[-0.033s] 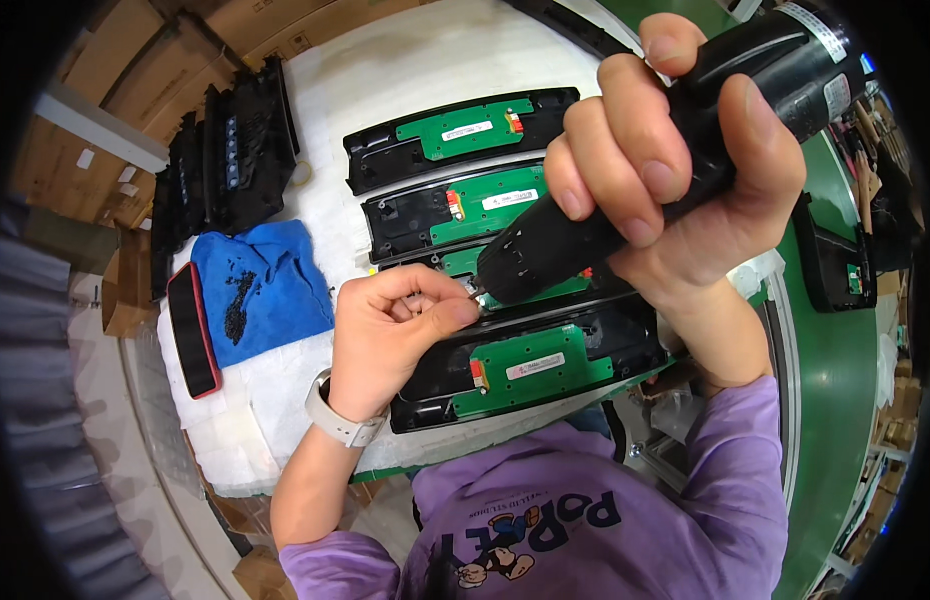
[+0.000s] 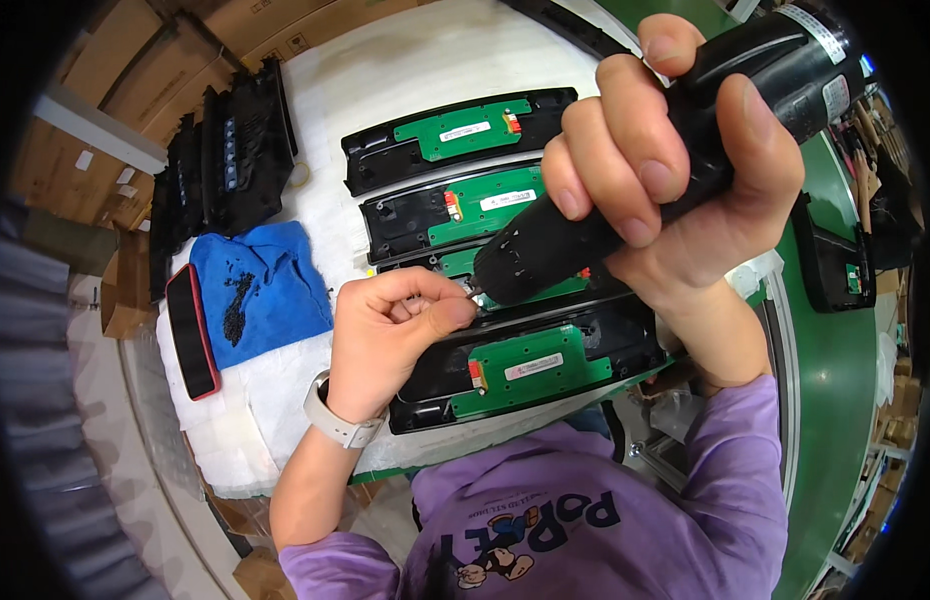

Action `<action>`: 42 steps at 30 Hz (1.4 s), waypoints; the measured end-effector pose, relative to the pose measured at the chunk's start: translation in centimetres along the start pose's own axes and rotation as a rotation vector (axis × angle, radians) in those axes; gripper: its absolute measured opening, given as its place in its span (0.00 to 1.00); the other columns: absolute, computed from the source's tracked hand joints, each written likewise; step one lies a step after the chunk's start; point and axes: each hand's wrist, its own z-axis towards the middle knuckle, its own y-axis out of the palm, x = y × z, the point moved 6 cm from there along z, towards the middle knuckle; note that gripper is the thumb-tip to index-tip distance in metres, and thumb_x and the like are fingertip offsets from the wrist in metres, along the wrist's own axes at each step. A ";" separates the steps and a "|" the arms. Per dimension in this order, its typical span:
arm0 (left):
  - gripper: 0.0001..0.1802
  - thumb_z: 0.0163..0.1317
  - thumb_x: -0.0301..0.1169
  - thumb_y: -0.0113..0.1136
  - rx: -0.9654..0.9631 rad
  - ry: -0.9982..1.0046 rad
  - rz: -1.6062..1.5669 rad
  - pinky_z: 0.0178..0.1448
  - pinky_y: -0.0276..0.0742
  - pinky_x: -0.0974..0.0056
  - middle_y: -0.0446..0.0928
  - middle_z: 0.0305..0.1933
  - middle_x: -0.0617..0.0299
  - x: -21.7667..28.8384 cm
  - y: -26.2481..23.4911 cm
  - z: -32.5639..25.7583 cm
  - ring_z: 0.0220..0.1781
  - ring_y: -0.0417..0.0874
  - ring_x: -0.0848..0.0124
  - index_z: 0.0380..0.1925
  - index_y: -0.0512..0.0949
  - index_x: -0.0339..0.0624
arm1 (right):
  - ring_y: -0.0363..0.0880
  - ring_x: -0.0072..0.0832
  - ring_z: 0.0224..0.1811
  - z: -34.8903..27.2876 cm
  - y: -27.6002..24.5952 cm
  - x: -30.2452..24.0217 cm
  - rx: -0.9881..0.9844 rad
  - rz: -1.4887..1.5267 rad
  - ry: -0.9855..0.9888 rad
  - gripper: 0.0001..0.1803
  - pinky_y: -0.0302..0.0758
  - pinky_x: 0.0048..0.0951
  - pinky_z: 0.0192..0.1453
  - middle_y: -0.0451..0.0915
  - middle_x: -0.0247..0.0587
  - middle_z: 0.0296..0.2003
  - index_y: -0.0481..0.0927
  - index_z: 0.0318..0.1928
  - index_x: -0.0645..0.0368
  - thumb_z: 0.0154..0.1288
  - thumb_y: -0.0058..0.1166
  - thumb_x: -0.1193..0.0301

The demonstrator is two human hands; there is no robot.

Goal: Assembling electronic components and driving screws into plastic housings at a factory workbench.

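The right hand (image 2: 713, 230) wraps firmly around a black power screwdriver (image 2: 550, 252), held slanting over the worktop (image 2: 330, 90) between its centre and right edge. The left hand (image 2: 385, 325) is narrow, thumb and forefinger pinched together at the bit (image 2: 474, 294); whether a small piece sits between them cannot be told. Below, black panels (image 2: 625, 345) with green circuit boards (image 2: 533, 368) line up from the far edge to the near edge. Toward the left edge, small black pieces (image 2: 237, 312) lie on a blue cloth (image 2: 285, 300), beside a red-edged phone (image 2: 192, 335).
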 end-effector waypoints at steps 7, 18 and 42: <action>0.07 0.58 0.24 0.61 -0.062 0.014 -0.142 0.32 0.69 0.80 0.80 0.30 0.61 0.3 0.9 0.0 0.27 0.75 0.83 0.35 0.79 0.32 | 0.64 0.19 0.15 0.6 -0.8 -0.5 0.129 -0.069 0.040 0.17 0.68 0.27 0.28 0.67 0.30 0.19 0.68 0.44 0.60 0.65 0.42 0.59; 0.13 0.66 0.22 0.43 0.269 0.037 -0.449 0.46 0.77 0.69 0.75 0.48 0.42 -0.4 -3.2 1.0 0.45 0.80 0.63 0.48 0.67 0.26 | 0.64 0.24 0.12 1.9 -3.8 -0.6 0.178 -0.427 0.316 0.10 0.62 0.23 0.17 0.68 0.39 0.15 0.69 0.28 0.65 0.56 0.57 0.73; 0.12 0.69 0.29 0.43 0.256 -0.044 -0.334 0.47 0.79 0.68 0.77 0.45 0.43 -1.2 -2.7 1.4 0.46 0.81 0.61 0.45 0.69 0.29 | 0.68 0.14 0.12 1.6 -3.2 1.0 0.112 -0.778 0.239 0.09 0.61 0.18 0.15 0.71 0.30 0.12 0.74 0.19 0.61 0.46 0.61 0.74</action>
